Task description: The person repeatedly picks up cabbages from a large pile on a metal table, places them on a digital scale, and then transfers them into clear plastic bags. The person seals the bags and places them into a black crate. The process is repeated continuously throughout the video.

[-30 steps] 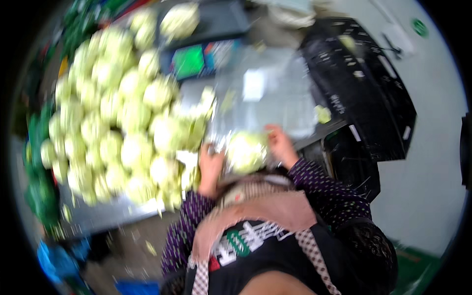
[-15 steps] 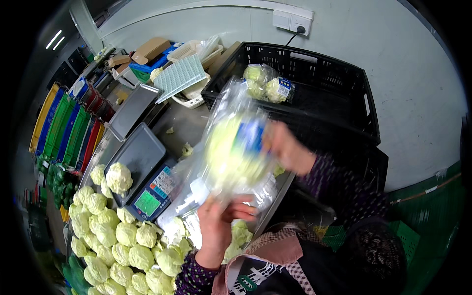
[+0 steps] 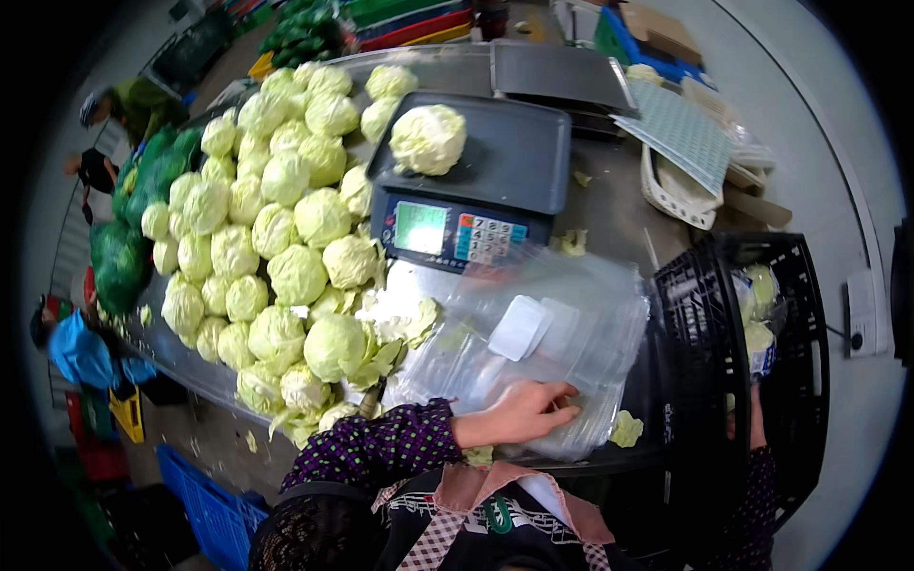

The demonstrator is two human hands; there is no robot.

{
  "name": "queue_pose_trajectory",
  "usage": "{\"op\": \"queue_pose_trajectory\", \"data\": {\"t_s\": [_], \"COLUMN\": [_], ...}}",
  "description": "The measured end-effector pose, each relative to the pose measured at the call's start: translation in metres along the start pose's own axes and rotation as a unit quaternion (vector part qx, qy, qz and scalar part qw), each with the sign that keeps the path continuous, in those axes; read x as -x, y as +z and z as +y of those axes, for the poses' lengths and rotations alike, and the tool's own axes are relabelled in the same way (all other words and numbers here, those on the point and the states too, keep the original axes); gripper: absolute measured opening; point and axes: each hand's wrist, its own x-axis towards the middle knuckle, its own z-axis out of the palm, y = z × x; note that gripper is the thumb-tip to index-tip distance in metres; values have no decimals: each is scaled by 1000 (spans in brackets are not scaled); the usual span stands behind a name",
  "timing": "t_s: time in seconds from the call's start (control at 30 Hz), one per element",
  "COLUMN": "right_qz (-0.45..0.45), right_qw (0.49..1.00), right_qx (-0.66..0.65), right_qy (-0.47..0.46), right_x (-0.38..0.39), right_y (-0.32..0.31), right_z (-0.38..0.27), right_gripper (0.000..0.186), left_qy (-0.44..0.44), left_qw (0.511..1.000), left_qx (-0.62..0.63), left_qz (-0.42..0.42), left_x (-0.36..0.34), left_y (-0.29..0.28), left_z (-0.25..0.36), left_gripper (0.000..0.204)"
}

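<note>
My left hand (image 3: 524, 411) lies on a pile of clear plastic bags (image 3: 590, 352) at the table's front, its fingers stretched out and a little apart. A white rectangular card (image 3: 520, 327) rests on the bags. To the right, my right hand (image 3: 758, 417) reaches into a black crate (image 3: 800, 276), mostly hidden by the crate wall. Just beyond it, a bagged cabbage with a blue label (image 3: 759, 344) lies in the crate; whether my fingers grip it is hidden. Past the bags, a single cabbage (image 3: 428, 139) sits on the platform of a digital scale (image 3: 519, 152).
A large heap of loose cabbages (image 3: 276, 228) covers the table's left side. Behind the scale stands a metal tray (image 3: 562, 76); a white basket (image 3: 671, 190) is at the back right. Leaf scraps (image 3: 626, 428) lie about. Other people (image 3: 86, 347) are at the far left.
The bagged cabbage that was between both hands has left the front. My right hand has moved right into the crate; my left hand has come down onto the bags. The view has turned left.
</note>
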Motion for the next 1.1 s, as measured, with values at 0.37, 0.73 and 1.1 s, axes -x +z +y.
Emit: {"op": "queue_pose_trajectory", "data": {"t_s": [0.37,0.73,1.1], "right_qz": [-212,-462,-437], "right_qw": [821,865,728], "right_qx": [225,-135,-521], "right_qy": [-480,-141,87], "right_x": [96,48,190], "right_y": [527,631,348], "right_z": [-338,-334,-77], "right_gripper": [101,71,104], "left_qy": [60,86,178], "left_qw": [902,894,894], "left_qx": [-403,-433,-411], "left_qz": [144,73,-31], "left_x": [26,64,62], "left_y": [-5,-1,-51], "left_z": [-103,-120,-93], "left_gripper": [71,35,41]}}
